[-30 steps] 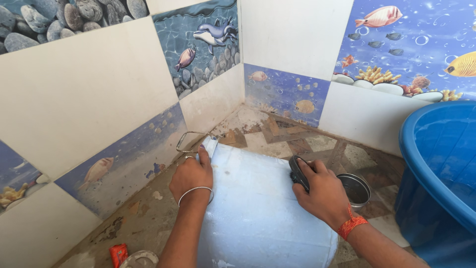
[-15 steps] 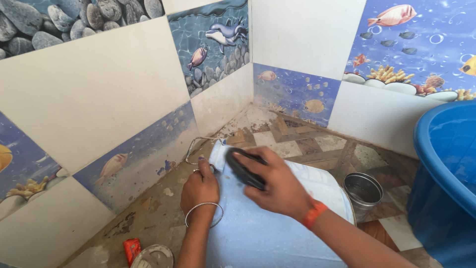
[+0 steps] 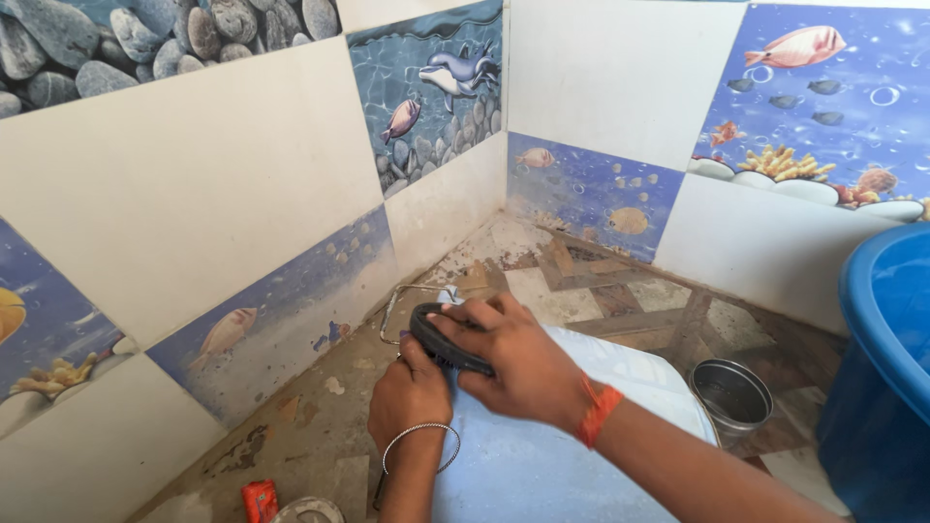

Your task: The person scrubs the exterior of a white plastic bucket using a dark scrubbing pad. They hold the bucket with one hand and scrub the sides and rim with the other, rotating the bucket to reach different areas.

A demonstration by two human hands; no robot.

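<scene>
Near the wall, right hand grips brush at bucket rim.

Pale blue bucket on its side, black brush

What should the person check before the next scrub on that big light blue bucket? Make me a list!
1. Right hand grips the black brush: ok.
2. Brush touches the light blue bucket near its rim: ok.
3. Left hand steadies the bucket: ok.
4. Wire handle lies away from the brush: ok.
5. Steel cup stands apart from the bucket: cannot tell.
6. Soap on the brush: cannot tell.
</scene>
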